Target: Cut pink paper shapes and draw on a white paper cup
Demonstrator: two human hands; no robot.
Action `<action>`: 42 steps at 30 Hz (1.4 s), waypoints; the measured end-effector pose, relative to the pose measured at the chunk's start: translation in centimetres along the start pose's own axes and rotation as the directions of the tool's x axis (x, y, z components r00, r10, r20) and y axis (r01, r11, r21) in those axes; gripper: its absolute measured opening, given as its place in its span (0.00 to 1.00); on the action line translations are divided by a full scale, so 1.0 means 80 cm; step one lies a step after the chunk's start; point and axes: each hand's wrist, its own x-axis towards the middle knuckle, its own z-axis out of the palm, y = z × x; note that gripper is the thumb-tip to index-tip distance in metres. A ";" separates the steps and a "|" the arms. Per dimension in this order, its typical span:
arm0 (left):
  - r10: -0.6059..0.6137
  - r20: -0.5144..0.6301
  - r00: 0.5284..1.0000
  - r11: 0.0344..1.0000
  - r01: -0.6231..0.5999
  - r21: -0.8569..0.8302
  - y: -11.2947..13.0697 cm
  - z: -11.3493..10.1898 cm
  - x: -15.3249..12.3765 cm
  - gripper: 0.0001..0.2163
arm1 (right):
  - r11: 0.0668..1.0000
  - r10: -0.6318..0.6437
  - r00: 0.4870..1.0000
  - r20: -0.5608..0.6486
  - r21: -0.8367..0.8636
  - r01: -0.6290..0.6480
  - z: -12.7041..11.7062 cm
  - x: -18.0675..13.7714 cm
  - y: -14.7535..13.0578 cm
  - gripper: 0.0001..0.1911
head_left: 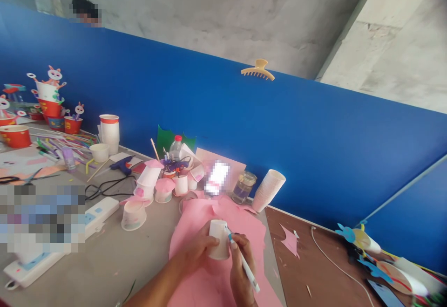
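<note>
A white paper cup point(218, 246) is upside down in my left hand point(201, 246), whose thumb presses on its side. My right hand point(243, 265) grips a white marker point(248, 272) with a blue band near the tip. The marker's tip is at the right side of the cup, close to its upper end; whether it touches I cannot tell. Both hands are over a sheet of pink paper point(188, 225) that lies on the grey table. No drawn mark on the cup can be made out.
Behind the pink paper stand a phone with a bright screen point(217, 177), a glass jar point(244, 187) and a leaning stack of paper cups point(268, 190). Pink-trimmed cups point(148, 181) and a white power strip point(101, 216) are to the left. A blue partition point(296, 125) rises behind.
</note>
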 end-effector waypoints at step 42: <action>0.042 0.141 0.989 0.998 -0.036 -0.046 0.007 0.017 -0.012 0.15 | 1.000 0.004 0.999 -0.051 -0.029 -0.006 0.008 -0.011 0.010 0.14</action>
